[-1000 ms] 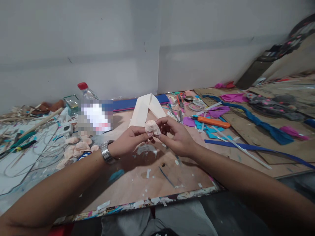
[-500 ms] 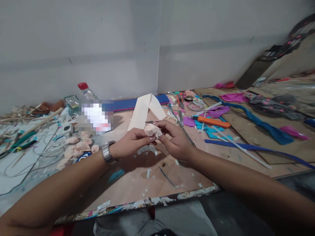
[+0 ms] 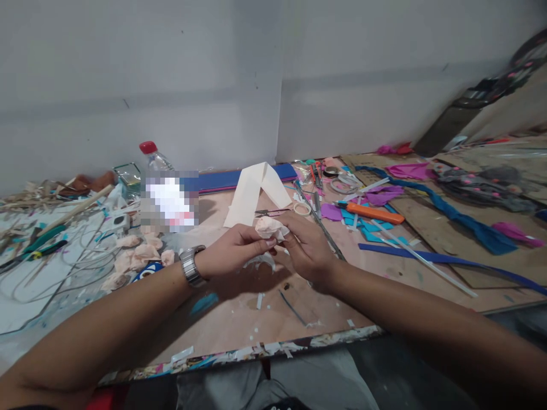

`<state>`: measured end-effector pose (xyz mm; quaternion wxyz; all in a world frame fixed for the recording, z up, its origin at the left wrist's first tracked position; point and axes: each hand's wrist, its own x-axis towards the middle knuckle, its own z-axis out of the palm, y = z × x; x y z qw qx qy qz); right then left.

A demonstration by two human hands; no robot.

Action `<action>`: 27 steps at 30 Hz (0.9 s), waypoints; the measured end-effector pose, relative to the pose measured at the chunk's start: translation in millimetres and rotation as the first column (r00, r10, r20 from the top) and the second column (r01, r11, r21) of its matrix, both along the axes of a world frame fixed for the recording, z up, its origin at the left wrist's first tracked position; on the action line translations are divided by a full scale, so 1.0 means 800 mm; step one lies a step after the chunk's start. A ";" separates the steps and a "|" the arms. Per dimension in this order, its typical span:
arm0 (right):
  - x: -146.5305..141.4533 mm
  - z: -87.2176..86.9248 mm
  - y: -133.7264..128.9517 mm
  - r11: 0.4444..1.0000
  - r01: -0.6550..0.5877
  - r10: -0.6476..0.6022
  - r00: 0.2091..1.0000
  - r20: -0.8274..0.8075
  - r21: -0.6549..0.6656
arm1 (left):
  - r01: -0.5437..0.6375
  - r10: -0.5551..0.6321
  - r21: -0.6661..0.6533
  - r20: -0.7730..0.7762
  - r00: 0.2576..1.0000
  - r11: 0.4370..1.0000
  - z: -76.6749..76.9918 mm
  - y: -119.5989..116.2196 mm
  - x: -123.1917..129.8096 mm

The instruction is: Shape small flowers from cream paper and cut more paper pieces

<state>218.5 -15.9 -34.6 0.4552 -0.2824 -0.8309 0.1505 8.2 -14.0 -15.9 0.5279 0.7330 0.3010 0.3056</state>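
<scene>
Between my two hands is a pale peach crepe paper flower (image 3: 270, 228), rolled and bunched like a rosebud. My left hand (image 3: 239, 249), with a metal watch on its wrist, pinches the flower's lower left side between thumb and fingers. My right hand (image 3: 310, 245) grips its right side near the base. Just behind them a strip of cream crepe paper (image 3: 243, 202) lies folded over on the table. A pair of scissors (image 3: 273, 213) rests partly hidden behind my right hand. Several similar peach paper flowers (image 3: 141, 256) are piled to the left.
A red-capped bottle (image 3: 156, 159), partly blurred out, stands at back left. Green-handled pliers (image 3: 45, 245) and cables lie far left. An orange utility knife (image 3: 371, 212), a tape ring (image 3: 302, 209), coloured paper scraps and a blue strip (image 3: 405, 254) spread over the right.
The view has shifted slightly, so the table sits a little farther right. Both hands still hold the paper flower, which appears turned a little between the fingers.
</scene>
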 end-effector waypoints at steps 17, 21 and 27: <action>0.001 0.013 0.004 0.981 -0.076 0.042 0.982 -0.187 -0.177 | -0.013 0.020 0.178 -0.036 0.999 0.984 0.006 0.000 -0.003; 0.001 0.015 0.005 0.984 -0.030 -0.004 0.982 -0.190 -0.174 | -0.034 0.043 0.164 -0.051 0.998 0.986 0.007 0.000 -0.002; 0.000 0.015 0.003 0.989 0.000 -0.021 0.990 -0.136 -0.149 | -0.099 0.099 0.125 0.009 0.995 0.987 0.008 0.003 -0.002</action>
